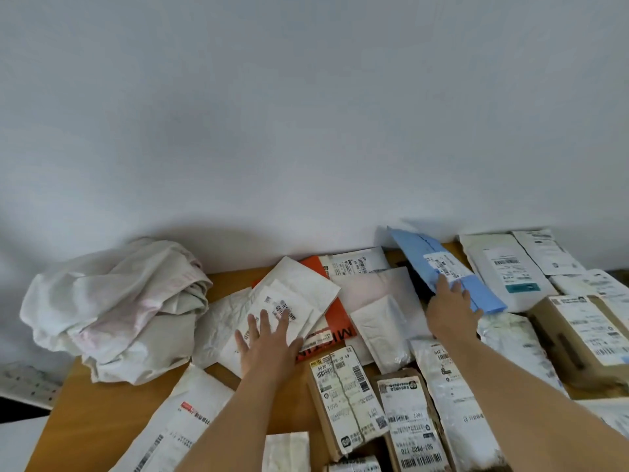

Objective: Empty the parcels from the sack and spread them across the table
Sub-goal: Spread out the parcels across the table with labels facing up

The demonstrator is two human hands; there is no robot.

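Observation:
The crumpled white sack (pixel 115 308) lies slack at the table's back left against the wall. Several parcels cover the wooden table (pixel 85 417). My left hand (pixel 269 342) lies flat with spread fingers on a white padded mailer (pixel 289 301) that overlaps an orange envelope (pixel 337 321). My right hand (pixel 449 308) presses with straight fingers on the near end of a blue mailer (pixel 442 264), which leans tilted toward the wall. Brown boxes with labels (pixel 343 400) and white bags (pixel 456 403) sit between my forearms.
A white wall (pixel 306 114) rises directly behind the table. More white bags (pixel 503 267) and a cardboard box (pixel 582 335) crowd the right side. A long white parcel (pixel 180 424) lies at the front left, with bare wood beside it near the left edge.

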